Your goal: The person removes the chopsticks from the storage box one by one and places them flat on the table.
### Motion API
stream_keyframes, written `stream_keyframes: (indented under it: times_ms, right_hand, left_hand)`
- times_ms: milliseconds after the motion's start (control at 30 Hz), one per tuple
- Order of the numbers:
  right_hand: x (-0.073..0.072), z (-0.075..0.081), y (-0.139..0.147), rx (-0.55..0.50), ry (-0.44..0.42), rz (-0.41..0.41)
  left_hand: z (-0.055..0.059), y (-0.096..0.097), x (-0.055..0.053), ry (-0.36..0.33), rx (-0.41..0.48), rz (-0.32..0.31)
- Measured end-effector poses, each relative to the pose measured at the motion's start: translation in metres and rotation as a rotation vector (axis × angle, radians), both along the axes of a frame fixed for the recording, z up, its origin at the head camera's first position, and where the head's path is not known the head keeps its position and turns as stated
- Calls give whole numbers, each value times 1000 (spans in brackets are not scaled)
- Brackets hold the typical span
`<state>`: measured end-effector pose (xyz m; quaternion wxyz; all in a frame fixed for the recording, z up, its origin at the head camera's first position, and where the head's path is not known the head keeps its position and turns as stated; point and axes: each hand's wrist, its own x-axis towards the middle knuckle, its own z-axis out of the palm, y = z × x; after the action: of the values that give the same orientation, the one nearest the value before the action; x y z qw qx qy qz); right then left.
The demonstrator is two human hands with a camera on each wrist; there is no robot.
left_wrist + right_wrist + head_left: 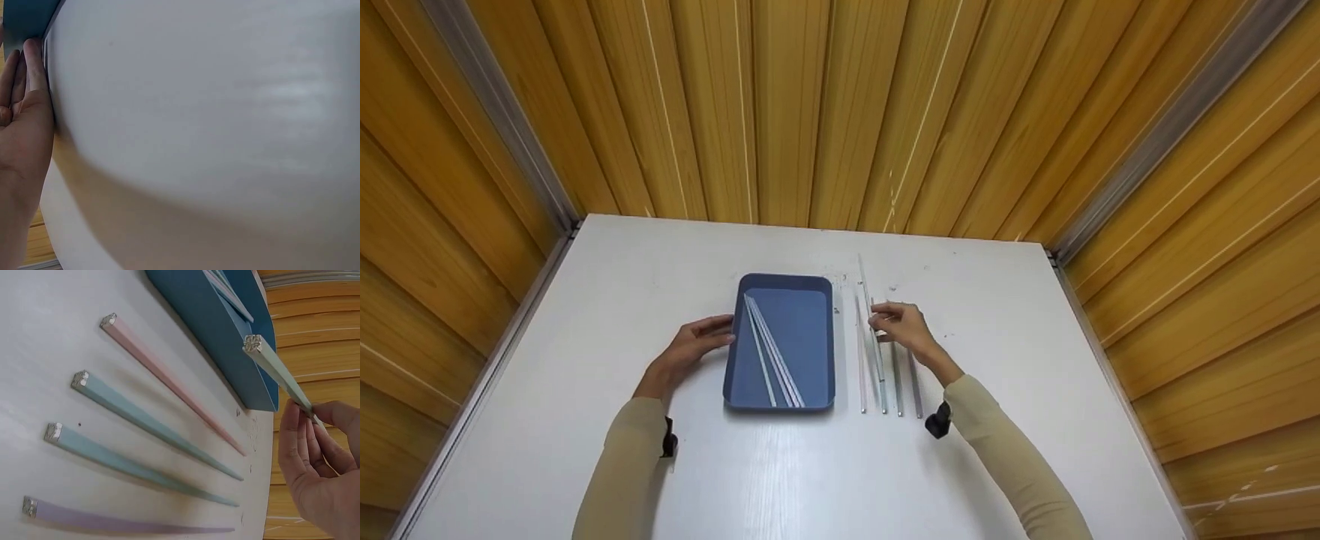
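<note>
Left sleeve: tan [628,446], reaching in from the near left and angled toward the far side, with a black wrist device [668,439] at the cuff.
Left hand: the left hand [690,349] rests on the tabletop [780,480] side-on, fingers fairly straight and slightly apart from the thumb, tips touching the tray's left wall.
Blue tray [808,337]: flat on the tabletop, long sides running near to far.
Sticks in the tray [797,394]: several pale ones lying slantwise, fanned toward the near side, their far tips close together.
Pink stick [160,371]: on the tabletop, just right of the tray.
Pale green stick [275,371]: held above the tabletop, right of the tray, silvery end toward the near side.
Teal sticks: two, one [132,412] beside the other [124,460], right of the pink one.
Purple stick [112,520]: rightmost of the row.
Markings: silvery stick ends bear a dark pattern, too small to tell whether it is lettering.
Right hand: the right hand [906,328] pinches the pale green stick between thumb and fingertips, wrist bent leftward.
Right sleeve: tan [1009,446], coming from the near right.
</note>
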<state>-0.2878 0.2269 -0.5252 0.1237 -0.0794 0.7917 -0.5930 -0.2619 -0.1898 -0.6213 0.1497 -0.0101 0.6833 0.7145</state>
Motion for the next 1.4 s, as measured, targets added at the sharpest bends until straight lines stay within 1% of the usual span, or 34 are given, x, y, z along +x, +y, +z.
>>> stream_keyframes:
  times_ms: [167, 400, 533, 633, 800, 1000, 1100, 1200, 1400]
  right_hand:
    - [2, -3, 20, -28, 33, -5]
    - [2, -2, 41, 44, -22, -93]
    - [3, -2, 53, 66, -29, -114]
    - [4, -4, 62, 81, -14, -113]
    - [7, -12, 78, 110, -4, -137]
    - [13, -18, 93, 119, -42, -176]
    - [17, -25, 101, 129, -53, -192]
    - [22, -33, 106, 164, -55, -208]
    - [26, -44, 104, 264, -17, -214]
  left_hand:
    - [0, -1, 0, -21, -7, 8]
    - [0, -6, 0, -23, 3, 16]
    - [1, -8, 1, -22, -3, 17]
    - [2, -8, 1, -17, -16, 11]
    - [2, -8, 1, -27, -26, 10]
    - [1, -6, 0, -28, -15, 13]
    - [1, -3, 1, -18, -12, 8]
    - [2, -1, 2, -14, -9, 4]
    - [2, 0, 3, -7, 7, -4]
